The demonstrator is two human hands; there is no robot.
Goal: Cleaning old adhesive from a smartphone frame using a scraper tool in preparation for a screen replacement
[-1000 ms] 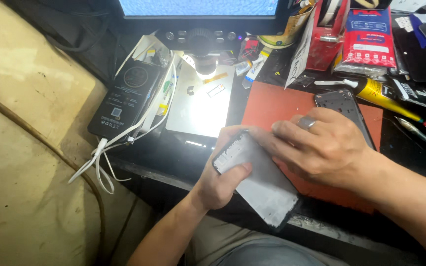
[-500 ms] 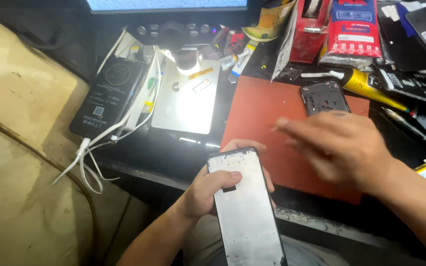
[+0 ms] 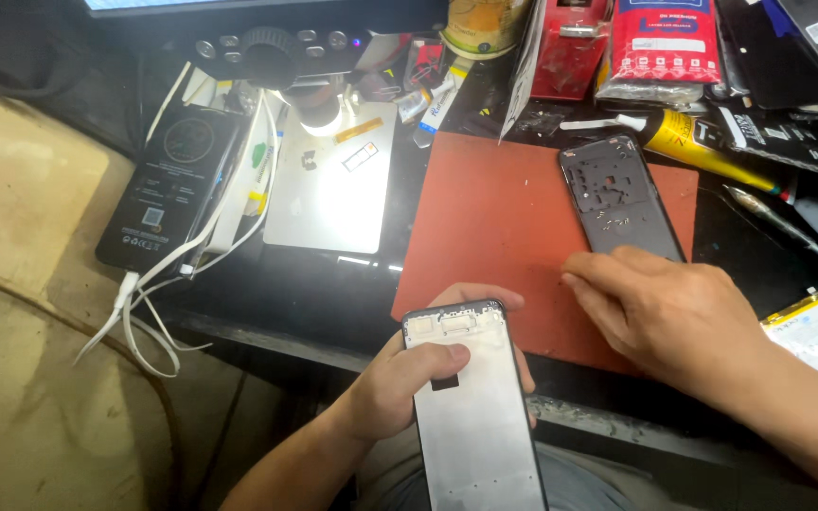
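Left hand: wrapped around the phone screen frame, thumb lying across its front, fingers curled behind.
Phone screen frame: silver inside facing up, held out over the near edge of the desk, top end just touching the red mat.
Right hand: resting flat on the red mat, fingers loosely together, holding nothing, fingertips pointing left.
Phone back shell: dark, lying on the red mat just above the right hand, touching or nearly touching the knuckles; hard to tell which.
Gap between hands: small, side by side, not touching.
Glue tube: yellow, behind the mat.
Silver plate: left of the mat, under a bright lamp.
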